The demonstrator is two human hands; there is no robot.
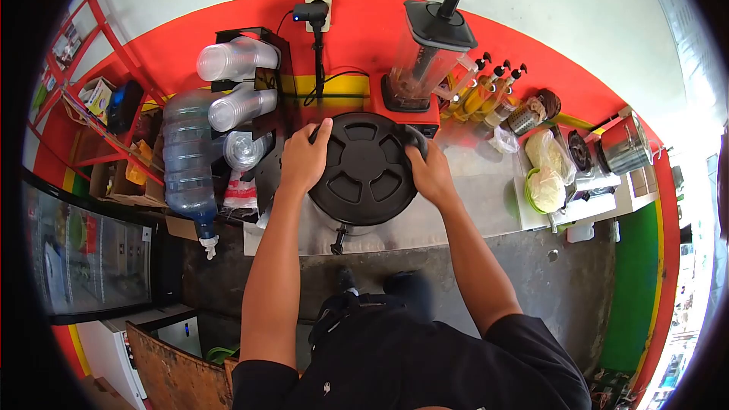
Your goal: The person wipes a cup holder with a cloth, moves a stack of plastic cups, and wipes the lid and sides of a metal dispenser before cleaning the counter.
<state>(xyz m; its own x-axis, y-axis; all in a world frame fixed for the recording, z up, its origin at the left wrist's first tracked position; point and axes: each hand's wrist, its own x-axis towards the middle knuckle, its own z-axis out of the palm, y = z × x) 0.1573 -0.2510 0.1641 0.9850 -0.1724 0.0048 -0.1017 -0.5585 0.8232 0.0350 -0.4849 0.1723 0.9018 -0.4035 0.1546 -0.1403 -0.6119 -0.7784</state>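
Between the hands, above the tabletop (474, 216), the round black lid (361, 164) is held at its far-left edge by the left hand (304, 158) and its far-right edge by the right hand (434, 173).

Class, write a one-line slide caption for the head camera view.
Two hands grip opposite sides of a round black lid on a metal counter, near a blender.
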